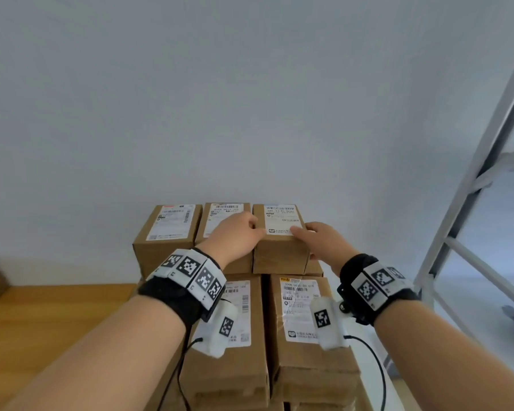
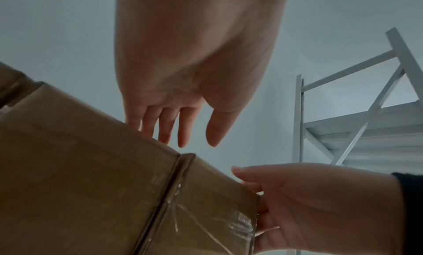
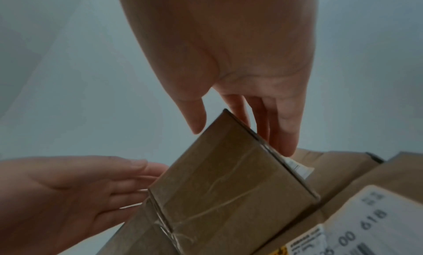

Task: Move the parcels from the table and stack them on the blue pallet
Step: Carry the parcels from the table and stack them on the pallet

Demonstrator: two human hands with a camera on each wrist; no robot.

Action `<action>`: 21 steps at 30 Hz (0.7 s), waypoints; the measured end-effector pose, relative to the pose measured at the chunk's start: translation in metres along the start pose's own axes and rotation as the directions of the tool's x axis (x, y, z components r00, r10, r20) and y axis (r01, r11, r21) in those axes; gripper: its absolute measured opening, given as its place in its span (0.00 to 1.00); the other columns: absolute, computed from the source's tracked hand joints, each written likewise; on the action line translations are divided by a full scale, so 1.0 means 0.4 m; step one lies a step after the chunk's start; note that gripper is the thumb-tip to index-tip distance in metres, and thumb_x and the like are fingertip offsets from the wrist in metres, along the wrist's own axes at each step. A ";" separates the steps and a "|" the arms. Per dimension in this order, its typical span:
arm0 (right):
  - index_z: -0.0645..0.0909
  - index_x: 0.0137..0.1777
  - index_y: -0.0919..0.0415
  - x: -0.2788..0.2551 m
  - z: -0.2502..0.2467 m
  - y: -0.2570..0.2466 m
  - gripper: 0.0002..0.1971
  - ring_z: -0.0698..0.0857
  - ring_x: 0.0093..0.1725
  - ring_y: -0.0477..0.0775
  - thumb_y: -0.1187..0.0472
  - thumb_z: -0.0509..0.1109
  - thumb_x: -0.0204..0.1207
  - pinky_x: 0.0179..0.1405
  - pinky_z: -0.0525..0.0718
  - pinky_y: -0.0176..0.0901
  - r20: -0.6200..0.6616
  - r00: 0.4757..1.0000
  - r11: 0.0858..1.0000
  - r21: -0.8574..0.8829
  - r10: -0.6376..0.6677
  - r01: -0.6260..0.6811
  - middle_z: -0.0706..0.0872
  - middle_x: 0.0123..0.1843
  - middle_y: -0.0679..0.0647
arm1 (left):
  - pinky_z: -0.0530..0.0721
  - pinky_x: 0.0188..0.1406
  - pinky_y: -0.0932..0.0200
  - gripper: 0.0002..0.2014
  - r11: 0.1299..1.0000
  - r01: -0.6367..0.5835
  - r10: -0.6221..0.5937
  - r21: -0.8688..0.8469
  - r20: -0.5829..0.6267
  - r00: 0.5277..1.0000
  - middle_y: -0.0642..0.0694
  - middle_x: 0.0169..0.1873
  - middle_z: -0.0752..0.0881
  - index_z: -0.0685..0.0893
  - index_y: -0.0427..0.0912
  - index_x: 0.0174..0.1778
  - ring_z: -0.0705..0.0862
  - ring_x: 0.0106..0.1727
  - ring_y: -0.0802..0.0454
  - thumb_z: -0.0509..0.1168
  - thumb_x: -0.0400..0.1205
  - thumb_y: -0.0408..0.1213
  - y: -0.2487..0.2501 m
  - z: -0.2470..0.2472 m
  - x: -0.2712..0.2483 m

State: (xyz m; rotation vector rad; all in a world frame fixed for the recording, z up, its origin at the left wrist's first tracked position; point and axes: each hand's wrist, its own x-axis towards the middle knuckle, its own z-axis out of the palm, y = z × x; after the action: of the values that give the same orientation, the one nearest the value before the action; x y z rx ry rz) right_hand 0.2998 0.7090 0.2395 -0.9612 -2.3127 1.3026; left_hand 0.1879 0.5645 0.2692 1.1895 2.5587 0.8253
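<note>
Brown cardboard parcels with white labels stand stacked in front of me. The top row holds three. Both hands are at its rightmost parcel [image 1: 281, 237] [image 2: 206, 204] [image 3: 228, 177]. My left hand [image 1: 240, 229] [image 2: 196, 139] is on its left side, fingers straight and reaching down between it and the middle parcel [image 1: 223, 221], thumb free above the top. My right hand [image 1: 312, 237] [image 3: 242, 141] lies against its right side, fingers straight, thumb over the label's edge. The blue pallet is hidden.
Two more labelled parcels [image 1: 235, 336] [image 1: 303, 321] lie in the layer below, nearer to me. A third top parcel [image 1: 169, 229] sits on the left. A wooden surface [image 1: 57, 310] lies to the left, a grey metal rack [image 1: 472, 203] stands close on the right, and a pale wall is behind.
</note>
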 end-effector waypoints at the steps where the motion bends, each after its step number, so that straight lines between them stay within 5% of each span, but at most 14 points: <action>1: 0.79 0.69 0.60 0.000 0.000 0.001 0.21 0.85 0.57 0.54 0.47 0.64 0.84 0.61 0.86 0.55 0.004 1.000 1.000 0.013 -0.004 0.004 0.86 0.60 0.53 | 0.72 0.55 0.60 0.16 1.000 0.002 -0.002 -0.004 -0.005 1.000 0.46 0.62 0.81 0.78 0.46 0.69 0.79 0.62 0.49 0.60 0.87 0.46 -0.005 -0.002 0.000; 4: 0.77 0.71 0.60 0.002 -0.002 0.000 0.22 0.85 0.59 0.54 0.47 0.64 0.84 0.63 0.85 0.54 0.009 1.000 1.000 0.015 -0.010 0.010 0.85 0.63 0.53 | 0.70 0.69 0.57 0.24 0.999 0.052 -0.052 -0.004 -0.066 0.996 0.49 0.78 0.73 0.71 0.45 0.80 0.71 0.78 0.49 0.60 0.87 0.46 -0.028 -0.009 0.003; 8: 0.73 0.77 0.60 0.011 -0.001 0.009 0.29 0.85 0.61 0.55 0.42 0.64 0.82 0.64 0.85 0.56 0.024 1.000 1.000 0.007 -0.013 0.013 0.84 0.67 0.54 | 0.57 0.82 0.38 0.26 0.978 0.145 -0.115 0.152 -0.188 0.975 0.49 0.81 0.68 0.70 0.51 0.80 0.63 0.82 0.46 0.60 0.85 0.51 -0.075 -0.017 0.019; 13: 0.72 0.78 0.60 0.025 0.002 0.010 0.26 0.83 0.62 0.53 0.48 0.65 0.83 0.64 0.84 0.51 -0.010 0.999 0.998 0.047 -0.032 0.033 0.83 0.69 0.54 | 0.46 0.81 0.29 0.34 0.924 0.306 -0.267 0.228 -0.187 0.945 0.43 0.86 0.57 0.54 0.56 0.87 0.50 0.85 0.35 0.56 0.85 0.59 -0.137 -0.036 0.030; 17: 0.71 0.79 0.60 0.040 0.004 0.011 0.27 0.83 0.62 0.54 0.49 0.66 0.83 0.63 0.83 0.49 -0.021 0.999 0.999 0.032 -0.043 0.044 0.82 0.70 0.54 | 0.46 0.82 0.30 0.33 0.917 0.328 -0.299 0.226 -0.153 0.942 0.42 0.85 0.60 0.58 0.54 0.86 0.51 0.85 0.35 0.54 0.85 0.59 -0.164 -0.036 0.029; 21: 0.75 0.74 0.59 0.050 0.015 0.011 0.23 0.84 0.56 0.52 0.50 0.65 0.83 0.49 0.83 0.41 -0.022 0.998 0.998 0.021 -0.053 0.054 0.84 0.67 0.54 | 0.45 0.82 0.31 0.30 0.923 0.310 -0.280 0.229 -0.156 0.947 0.43 0.85 0.58 0.61 0.52 0.85 0.52 0.86 0.39 0.52 0.86 0.58 -0.164 -0.032 0.024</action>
State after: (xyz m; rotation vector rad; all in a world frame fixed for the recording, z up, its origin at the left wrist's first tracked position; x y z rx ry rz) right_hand 0.2836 0.7205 0.2316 -0.8959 -2.2876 1.2871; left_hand 0.1345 0.5326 0.2431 0.7960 2.9136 0.5305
